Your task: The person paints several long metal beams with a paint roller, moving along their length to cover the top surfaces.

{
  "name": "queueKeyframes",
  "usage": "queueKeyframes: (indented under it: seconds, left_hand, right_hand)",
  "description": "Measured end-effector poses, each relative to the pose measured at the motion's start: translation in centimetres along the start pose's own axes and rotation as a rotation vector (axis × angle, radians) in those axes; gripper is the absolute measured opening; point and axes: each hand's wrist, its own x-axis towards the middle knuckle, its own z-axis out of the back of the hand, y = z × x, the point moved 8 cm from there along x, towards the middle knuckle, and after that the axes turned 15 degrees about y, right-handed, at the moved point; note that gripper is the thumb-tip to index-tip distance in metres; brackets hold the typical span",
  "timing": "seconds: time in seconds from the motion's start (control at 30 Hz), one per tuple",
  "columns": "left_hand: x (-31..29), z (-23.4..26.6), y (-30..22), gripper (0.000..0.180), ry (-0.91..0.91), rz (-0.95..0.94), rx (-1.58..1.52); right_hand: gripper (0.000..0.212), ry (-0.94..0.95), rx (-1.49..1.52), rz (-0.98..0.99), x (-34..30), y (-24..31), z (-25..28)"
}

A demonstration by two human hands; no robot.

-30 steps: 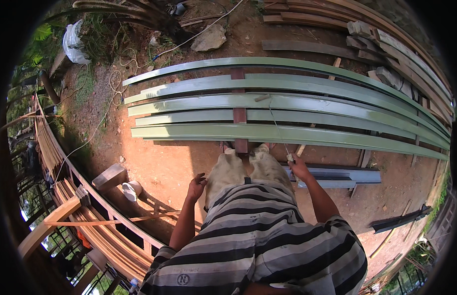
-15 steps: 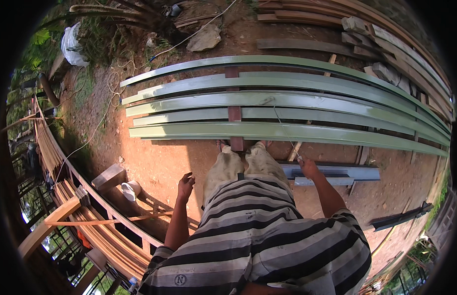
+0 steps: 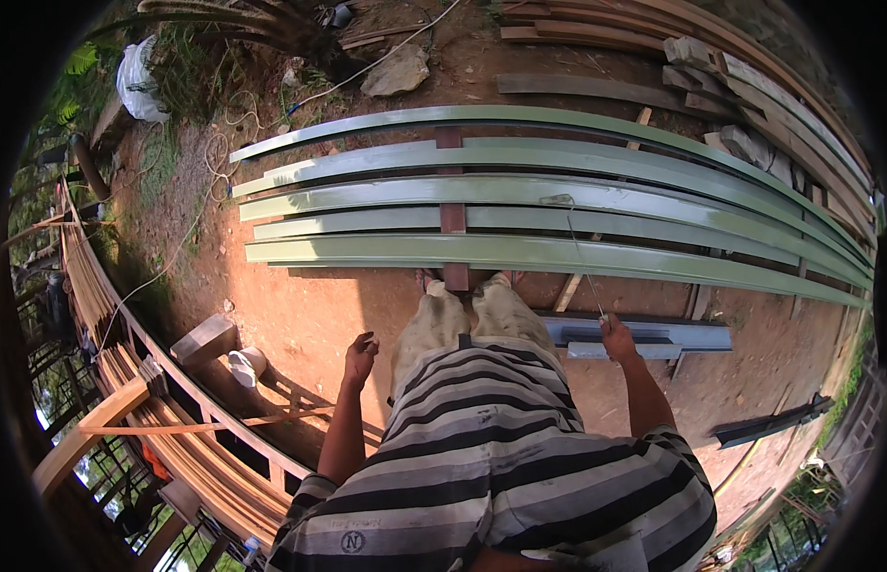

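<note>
My right hand (image 3: 615,337) is closed around the handle of a paint roller (image 3: 581,250). Its thin rod reaches away from me across the nearer beams. The small roller head (image 3: 558,200) rests on a long pale green metal beam (image 3: 386,195), the middle one of several lying side by side. Glossy, wet-looking streaks show on this beam to the right of the roller head. My left hand (image 3: 362,357) hangs beside my left thigh, apart from the beams. Its fingers are loosely bent and apart, with nothing visible in them.
A dark red crosspiece (image 3: 454,218) lies under the beams, its near end between my feet. Grey metal channels (image 3: 691,336) lie at the right. A white bucket (image 3: 246,366) and a block (image 3: 204,339) stand left, near stacked timber (image 3: 176,419). More planks (image 3: 596,91) lie at the far right.
My right hand has moved right and slightly nearer to me. The roller head has slid right along the middle beam. My left hand has hardly moved.
</note>
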Motion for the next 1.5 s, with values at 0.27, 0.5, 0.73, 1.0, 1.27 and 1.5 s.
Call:
queueKeyframes:
  seconds: [0.27, 0.5, 0.73, 1.0, 1.27, 1.5]
  left_hand:
    - [1.1, -2.7, 0.7, 0.056, 0.072, 0.070, -0.024]
    - [1.2, -2.3, -0.8, 0.052, 0.060, 0.024, -0.031]
    - [2.4, -2.0, -1.4, 0.047, 0.097, 0.083, 0.027]
    - [3.1, -2.0, -6.8, 0.047, 0.111, 0.021, 0.114]
    - [4.3, -1.6, -10.5, 0.048, 0.101, -0.046, 0.185]
    - [4.1, -4.0, -10.5, 0.049, 0.146, -0.031, 0.173]
  right_hand:
    - [0.042, -0.050, -0.117, 0.198, 7.3, 8.6, -7.0]
    - [0.029, -0.005, 0.572, 0.025, 2.6, 5.5, -7.5]
    - [0.042, -0.153, 0.572, 0.081, -2.9, -3.3, 1.5]
    - [0.049, -0.463, -0.127, -0.130, -4.7, -8.3, 8.7]
    - [0.050, -0.449, -0.122, -0.090, -2.7, -6.7, 16.0]
    - [0.052, -0.463, -0.116, -0.150, -5.0, -7.9, 17.6]
